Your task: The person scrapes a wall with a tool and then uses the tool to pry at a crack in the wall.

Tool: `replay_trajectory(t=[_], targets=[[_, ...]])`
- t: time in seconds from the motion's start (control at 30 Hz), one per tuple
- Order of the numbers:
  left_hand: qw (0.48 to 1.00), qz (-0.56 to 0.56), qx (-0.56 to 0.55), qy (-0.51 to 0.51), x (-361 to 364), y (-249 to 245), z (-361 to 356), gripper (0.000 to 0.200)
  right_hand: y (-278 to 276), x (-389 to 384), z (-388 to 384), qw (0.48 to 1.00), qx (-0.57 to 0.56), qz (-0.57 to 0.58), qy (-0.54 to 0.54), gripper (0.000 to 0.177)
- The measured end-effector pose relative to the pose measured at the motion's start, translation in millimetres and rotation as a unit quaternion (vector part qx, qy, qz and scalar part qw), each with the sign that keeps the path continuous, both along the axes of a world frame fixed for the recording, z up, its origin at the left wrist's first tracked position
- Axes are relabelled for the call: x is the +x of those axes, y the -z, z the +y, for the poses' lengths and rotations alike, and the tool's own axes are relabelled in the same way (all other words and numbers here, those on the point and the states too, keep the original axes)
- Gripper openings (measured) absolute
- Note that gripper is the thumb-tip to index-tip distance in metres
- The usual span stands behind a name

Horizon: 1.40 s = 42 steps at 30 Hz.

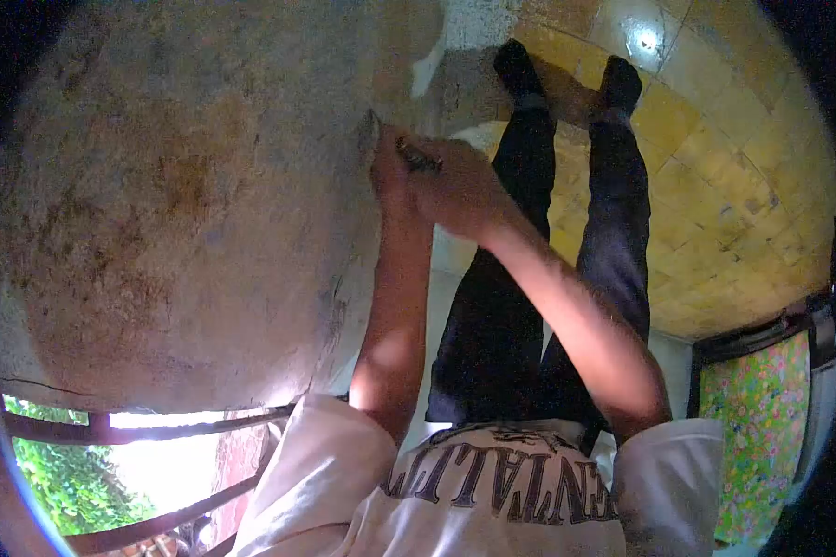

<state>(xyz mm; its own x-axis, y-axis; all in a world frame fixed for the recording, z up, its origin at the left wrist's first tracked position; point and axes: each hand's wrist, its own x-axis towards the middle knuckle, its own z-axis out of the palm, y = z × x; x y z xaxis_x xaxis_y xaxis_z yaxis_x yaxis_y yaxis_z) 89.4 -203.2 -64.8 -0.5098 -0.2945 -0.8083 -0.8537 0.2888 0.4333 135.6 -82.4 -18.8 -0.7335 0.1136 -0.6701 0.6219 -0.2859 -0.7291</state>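
My two hands are together against the worn wall (204, 186). My left hand (394, 172) is closed near the wall's edge, around what looks like a scraper (372, 125), whose grey, pointed blade end shows beyond the fingers and meets the wall. Closed beside it, my right hand (460, 186) overlaps the left. A dark, narrow piece (420, 156), perhaps the tool's handle, shows between the fingers of the right hand. Most of the tool is hidden by my hands, so its full shape cannot be made out.
My legs in dark trousers (613, 213) and my dark-covered feet (622, 84) are on the yellow tiled floor (715, 176). A barred window opening (158, 432) with greenery is at lower left. Flowered green cloth (752, 427) hangs at lower right.
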Motion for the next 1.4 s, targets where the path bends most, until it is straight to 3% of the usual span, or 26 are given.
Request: replay_trajectory(t=[0.1,0.2,0.3,0.37,0.43,0.5,0.6,0.7,0.8,0.9,1.0,1.1,1.2,1.4], targets=[[0.994,-0.037,0.07,-0.077,-0.9,24.1,-32.6,0.02,-1.8,-3.9,-4.5,0.996,-0.066,-0.058,0.002,0.036],[0.995,-0.042,-0.009,-0.091,-3.9,13.0,7.9,0.021,0.6,-9.7,17.0,0.987,-0.138,-0.086,-0.015,0.037],[0.995,-0.05,-0.082,-0.015,-9.7,-1.3,16.8,0.021,0.1,-6.9,6.8,0.996,-0.03,-0.06,-0.051,0.037],[0.98,0.051,-0.034,0.19,-5.7,-7.0,-0.8,0.021,-1.1,-6.4,-1.5,0.996,-0.064,-0.068,-0.007,0.037],[0.983,0.058,0.004,0.177,1.7,-5.4,-12.5,0.02,-4.9,-2.3,-4.3,0.992,-0.096,-0.08,0.008,0.037],[0.997,-0.016,0.04,-0.057,3.7,6.6,1.0,0.02,-7.1,-3.9,11.4,0.99,-0.114,-0.085,-0.008,0.038],[0.993,-0.061,-0.032,-0.092,-6.5,5.8,11.3,0.019,-1.2,-4.0,2.0,0.999,0.038,0.005,-0.037,0.037],[0.995,-0.005,0.081,-0.051,-5.9,12.1,-16.9,0.019,-6.4,-10.6,-2.8,0.994,-0.048,-0.079,-0.054,0.034],[0.994,0.016,0.111,0.003,-3.8,12.8,-20.0,0.02,-3.5,-11.0,-10.6,0.995,-0.067,-0.038,0.068,0.032],[0.978,-0.04,0.089,-0.184,-3.1,14.4,-8.7,0.02,-9.0,-11.2,-4.9,0.999,-0.008,-0.042,-0.021,0.036],[0.989,-0.041,0.051,-0.133,-6.6,-2.2,-2.9,0.021,-9.3,-13.5,0.1,0.988,-0.108,-0.094,-0.054,0.037],[0.986,-0.047,0.021,-0.156,-4.0,1.6,13.4,0.021,-6.6,-7.5,2.1,0.997,-0.043,-0.058,0.021,0.036],[0.997,-0.026,0.013,-0.069,-8.9,3.3,-7.4,0.021,-9.3,-9.1,0.2,1.0,0.019,0.001,-0.015,0.037],[0.991,-0.021,0.065,-0.117,-7.3,0.1,9.2,0.021,-8.1,-15.8,19.2,0.991,-0.114,-0.052,-0.038,0.042]])
